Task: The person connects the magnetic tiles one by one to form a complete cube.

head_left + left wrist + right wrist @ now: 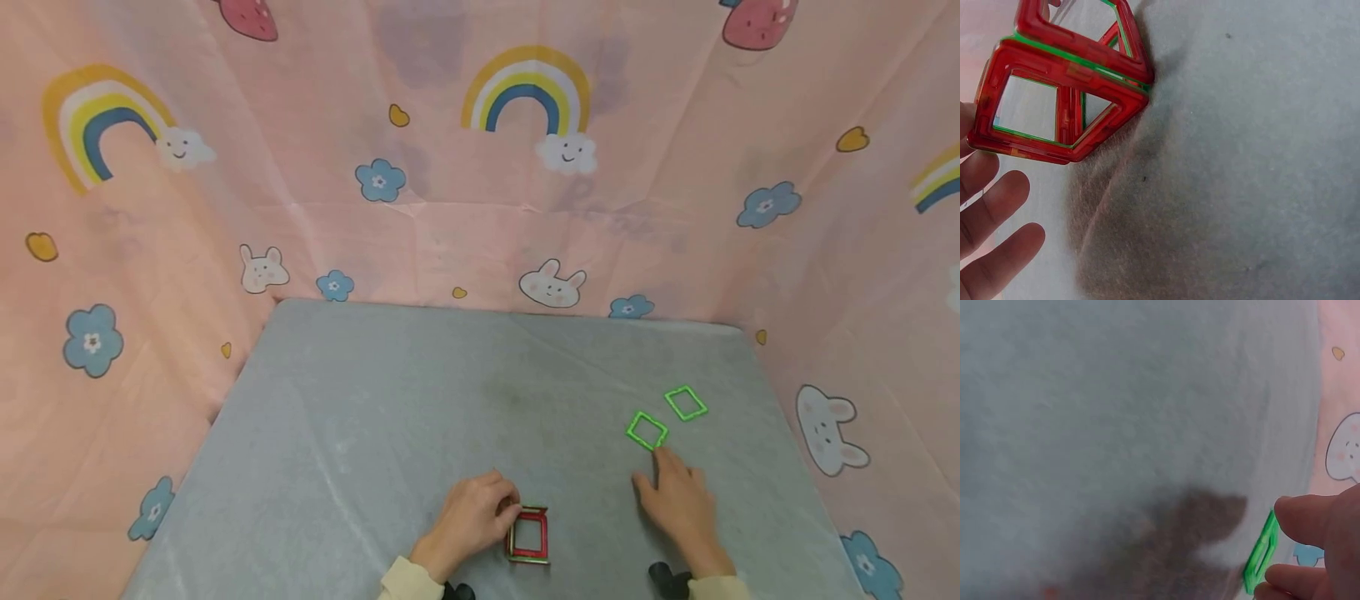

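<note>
My left hand (476, 512) pinches the upper left side of a box built from red and green magnetic tile frames (547, 537). In the left wrist view the box (1063, 59) shows red frames with green edges, its corner against a finger while the other fingers (1007, 200) spread below. My right hand (681, 504) reaches forward, thumb and index finger apart. Its index fingertip is at the near corner of a green square magnetic tile (632, 427); contact is hard to tell. In the right wrist view that green tile (1254, 565) appears beyond the thumb.
A second green square tile (677, 412) lies farther back and right. All the pieces are on a grey cloth-covered table (390, 400). A pink printed curtain (450, 242) encloses the back and sides.
</note>
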